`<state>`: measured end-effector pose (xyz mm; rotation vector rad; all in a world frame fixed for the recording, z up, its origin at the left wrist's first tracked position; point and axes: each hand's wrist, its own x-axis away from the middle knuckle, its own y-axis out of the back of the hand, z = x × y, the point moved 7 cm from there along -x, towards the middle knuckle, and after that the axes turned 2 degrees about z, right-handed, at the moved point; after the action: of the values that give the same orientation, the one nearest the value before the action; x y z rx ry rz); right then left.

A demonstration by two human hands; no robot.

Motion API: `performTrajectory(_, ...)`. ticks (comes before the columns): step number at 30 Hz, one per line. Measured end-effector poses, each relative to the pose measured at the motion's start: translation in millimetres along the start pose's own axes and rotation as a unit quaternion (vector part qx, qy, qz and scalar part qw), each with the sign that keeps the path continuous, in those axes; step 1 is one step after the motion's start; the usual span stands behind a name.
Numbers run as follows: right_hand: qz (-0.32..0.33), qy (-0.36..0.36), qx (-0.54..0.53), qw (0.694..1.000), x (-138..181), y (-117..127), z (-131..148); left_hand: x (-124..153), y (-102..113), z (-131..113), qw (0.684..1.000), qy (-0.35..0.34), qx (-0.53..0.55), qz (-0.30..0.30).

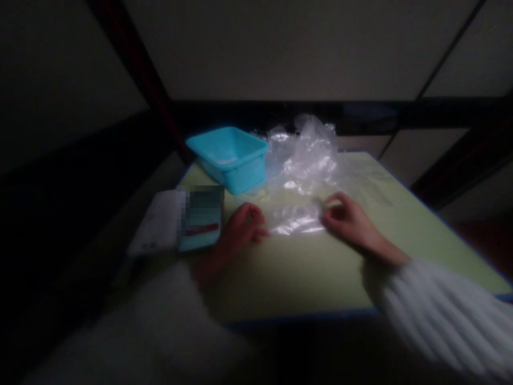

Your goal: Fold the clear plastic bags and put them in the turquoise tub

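A small clear plastic bag (pixel 295 219) lies flat on the pale green tabletop (pixel 320 272), between the person's two hands and a little nearer than the middle of the surface. The left hand (pixel 240 230) rests at the bag's left edge, fingers curled inward with the fingertips (pixel 262 233) touching or just at the plastic; whether they actually pinch it is hard to tell in the dim, blurred picture. The right hand (pixel 348 219) sits at the bag's right edge, thumb and forefinger brought together at the corner of the film, apparently nipping it, the other fingers loosely bent. Both forearms come in from the near edge, angled toward each other, wrists low over the tabletop. The right arm wears a ribbed white sleeve (pixel 441 315); the left sleeve (pixel 160 331) is a pale blur that hides the near left corner of the tabletop.

Behind the small bag, a larger crumpled heap of clear plastic (pixel 308 155) stands up near the far edge. Just left of it sits a turquoise plastic tub (pixel 230 158), its contents not clear. Left of the left hand, a flat white device (pixel 158 224) with a pixelated screen lies partly over the tabletop's left edge. The surroundings are dark.
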<state>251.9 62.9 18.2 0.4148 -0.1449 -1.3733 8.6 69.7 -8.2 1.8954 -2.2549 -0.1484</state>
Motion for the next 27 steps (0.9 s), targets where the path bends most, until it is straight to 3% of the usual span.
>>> performTrajectory(11, -0.036, 0.035, 0.153, 0.987, -3.8, 3.0, 3.5, 1.6, 2.0, -2.8, 1.0, 0.008, -0.019, -0.012)
performTrajectory(16, -0.08, 0.147, 0.268, 0.949, 4.4, 1.7, 24.4, 0.8, 2.6, -1.9, 1.0, 0.006, -0.022, -0.012)
performTrajectory(20, 0.007, 0.211, 0.364, 0.907, 11.4, -24.0, 30.0, 0.3, 2.1, -1.5, 1.0, 0.007, -0.019, -0.013)
performTrajectory(24, 0.096, 0.188, 0.464, 0.861, 11.7, -44.6, 14.2, 1.7, 1.8, -3.8, 1.0, 0.011, -0.019, -0.015)
performTrajectory(27, 0.128, 0.166, 0.494, 0.844, 10.3, -49.2, 3.9, 2.6, 1.6, -4.8, 1.0, 0.011, -0.018, -0.014)
